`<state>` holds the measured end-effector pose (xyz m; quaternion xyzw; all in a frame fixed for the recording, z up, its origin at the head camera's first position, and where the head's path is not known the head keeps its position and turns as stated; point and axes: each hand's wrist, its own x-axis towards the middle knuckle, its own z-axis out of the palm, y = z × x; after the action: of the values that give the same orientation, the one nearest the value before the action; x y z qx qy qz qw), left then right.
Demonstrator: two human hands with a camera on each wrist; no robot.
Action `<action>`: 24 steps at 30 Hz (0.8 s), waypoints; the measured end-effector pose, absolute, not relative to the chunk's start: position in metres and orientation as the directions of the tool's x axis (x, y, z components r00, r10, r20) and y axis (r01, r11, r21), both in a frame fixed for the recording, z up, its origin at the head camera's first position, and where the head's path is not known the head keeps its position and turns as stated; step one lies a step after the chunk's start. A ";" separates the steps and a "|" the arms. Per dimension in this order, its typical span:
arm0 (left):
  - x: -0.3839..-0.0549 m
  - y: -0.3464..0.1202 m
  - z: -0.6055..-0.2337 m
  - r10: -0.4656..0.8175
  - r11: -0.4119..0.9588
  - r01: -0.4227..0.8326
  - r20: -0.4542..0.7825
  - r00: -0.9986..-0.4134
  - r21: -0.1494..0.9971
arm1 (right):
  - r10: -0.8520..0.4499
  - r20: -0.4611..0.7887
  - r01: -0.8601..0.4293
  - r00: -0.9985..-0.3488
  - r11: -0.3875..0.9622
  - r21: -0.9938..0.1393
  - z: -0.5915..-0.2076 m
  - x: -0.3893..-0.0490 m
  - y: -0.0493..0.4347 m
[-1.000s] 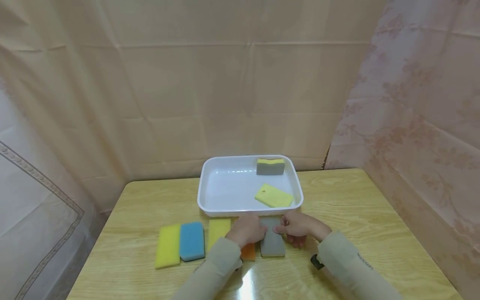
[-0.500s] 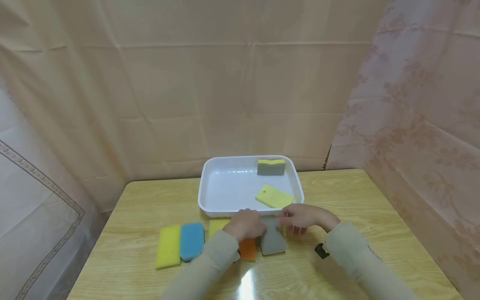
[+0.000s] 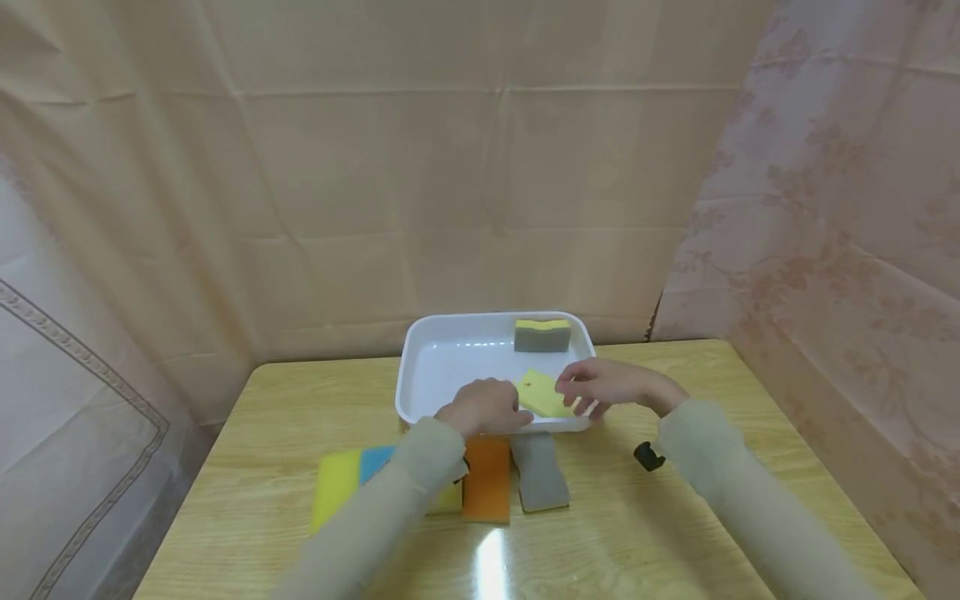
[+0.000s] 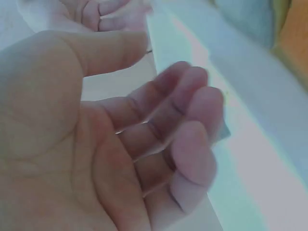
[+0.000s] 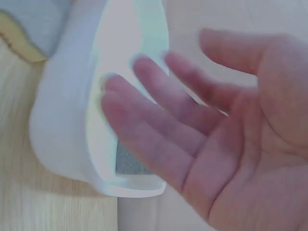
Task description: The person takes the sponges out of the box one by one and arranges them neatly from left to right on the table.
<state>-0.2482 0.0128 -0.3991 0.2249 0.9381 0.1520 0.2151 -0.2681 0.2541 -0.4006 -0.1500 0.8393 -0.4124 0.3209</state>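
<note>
My left hand hovers over the near rim of the white tray, fingers loosely bent; its palm holds nothing in the left wrist view. Over the tray's right front corner, the right hand has spread, slightly bent fingers and an empty palm. Beneath it a yellow sponge lies flat in the tray, partly covered. Just in front of the tray, a waisted grey sponge with a yellow underside lies beside an orange sponge.
A grey-and-yellow sponge stands on edge at the tray's back right. Left of the orange sponge lie another yellow sponge, a blue sponge and a yellow sponge, partly behind the left sleeve. A curtain hangs behind the wooden table.
Both hands have left the grey sponge and moved forward and up over the tray. The grey sponge now lies slightly turned, and more of the orange sponge shows.
</note>
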 end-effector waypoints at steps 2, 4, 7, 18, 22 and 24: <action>-0.258 0.012 -0.392 0.519 0.829 0.387 -0.301 -0.800 0.403 | -0.484 -0.378 0.014 -0.789 0.602 -0.799 -0.398 -0.278 0.255; -0.267 0.011 -0.386 0.547 0.802 0.394 -0.288 -0.786 0.449 | -0.447 -0.329 -0.013 -0.832 0.608 -0.794 -0.396 -0.287 0.254; -0.280 0.009 -0.380 0.568 0.769 0.370 -0.292 -0.770 0.521 | -0.446 -0.213 -0.172 -0.869 0.677 -0.716 -0.396 -0.298 0.250; -0.324 0.012 -0.395 0.487 0.690 0.186 -0.259 -0.834 0.699 | -0.436 -0.182 -0.281 -0.881 0.793 -0.540 -0.398 -0.329 0.230; -0.336 0.015 -0.410 0.436 0.678 0.159 -0.218 -0.873 0.718 | -0.368 -0.225 -0.179 -0.902 0.794 -0.580 -0.404 -0.339 0.226; -0.338 0.017 -0.416 0.412 0.669 0.149 -0.196 -0.890 0.728 | -0.332 -0.236 -0.142 -0.913 0.802 -0.581 -0.409 -0.342 0.227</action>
<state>-0.3384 0.0167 -0.4164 0.1564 0.8967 0.3755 0.1747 -0.3424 0.2271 -0.4086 -0.1267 0.9346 -0.2884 0.1653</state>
